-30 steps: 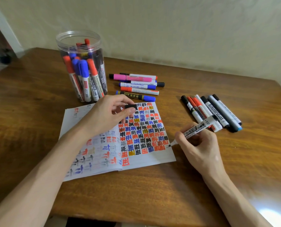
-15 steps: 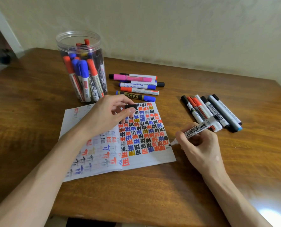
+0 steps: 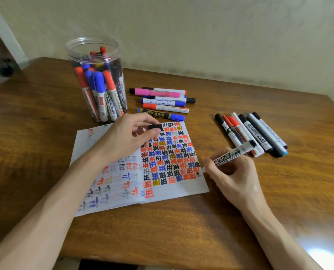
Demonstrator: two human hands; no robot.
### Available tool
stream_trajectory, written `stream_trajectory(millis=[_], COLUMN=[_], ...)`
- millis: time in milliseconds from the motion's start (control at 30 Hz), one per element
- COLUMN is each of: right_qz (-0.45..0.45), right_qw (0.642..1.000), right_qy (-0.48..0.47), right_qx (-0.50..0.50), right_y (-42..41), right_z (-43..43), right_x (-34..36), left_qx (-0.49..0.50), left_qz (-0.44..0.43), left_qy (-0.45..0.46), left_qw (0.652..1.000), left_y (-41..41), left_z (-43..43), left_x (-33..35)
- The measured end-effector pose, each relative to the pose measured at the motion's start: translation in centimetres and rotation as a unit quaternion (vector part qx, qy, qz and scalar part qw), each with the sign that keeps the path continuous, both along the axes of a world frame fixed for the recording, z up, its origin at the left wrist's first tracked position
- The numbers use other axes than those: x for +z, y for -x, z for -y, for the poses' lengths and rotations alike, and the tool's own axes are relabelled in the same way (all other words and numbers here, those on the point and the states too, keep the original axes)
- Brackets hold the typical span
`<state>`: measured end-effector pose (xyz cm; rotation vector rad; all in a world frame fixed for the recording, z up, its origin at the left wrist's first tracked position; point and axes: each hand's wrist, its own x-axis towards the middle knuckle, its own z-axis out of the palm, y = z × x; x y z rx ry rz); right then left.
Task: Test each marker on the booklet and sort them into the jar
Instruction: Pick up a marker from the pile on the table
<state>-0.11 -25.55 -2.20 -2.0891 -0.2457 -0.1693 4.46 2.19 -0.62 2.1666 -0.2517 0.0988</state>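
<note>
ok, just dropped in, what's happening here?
A person is testing markers. The right hand grips an uncapped board marker, tip on the right page of the open booklet, at the end of a row of coloured marks. The left hand pinches a black cap above the page. The jar holds many markers. Others lie on the table in a back group beside the jar and a right group.

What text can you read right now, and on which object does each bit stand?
"BOARD MARKER": white marker gripped by the right hand; the start of the word is hidden.
"WHITEBOARD MARKER": black-capped white marker in the right pile.
"BOARD MARKER": jarred marker inside the clear plastic jar.
"正": large red character on the open paper booklet.
Too blurred: print on the markers beside the jar.
</note>
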Motion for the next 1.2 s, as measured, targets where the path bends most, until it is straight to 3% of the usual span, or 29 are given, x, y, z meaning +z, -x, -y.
stream_trajectory(millis=[333,567,767,1067,1200], right_qz=[-0.006,0.005,-0.005,0.004,-0.009], right_qw=[0.999,1.000,0.999,1.000,0.997], right_qy=[-0.019,0.018,-0.018,0.019,-0.053], right_qx=[-0.026,-0.006,-0.038,-0.023,-0.061], right_y=[-0.04,0.01,-0.15,0.03,-0.13], right_z=[0.14,0.03,0.32,0.20,0.29], right_x=[-0.03,0.11,-0.20,-0.04,0.14], left_qx=[-0.003,-0.003,0.000,-0.001,-0.011], left_qz=[0.000,0.001,-0.001,-0.001,0.005], left_qy=[-0.001,0.002,0.003,0.003,0.005], left_qw=[1.000,1.000,1.000,1.000,1.000], left_y=[0.04,0.00,-0.02,-0.05,-0.06], left_z=[0.01,0.00,0.00,0.00,0.01], left_x=[0.01,-0.08,-0.06,-0.13,-0.11])
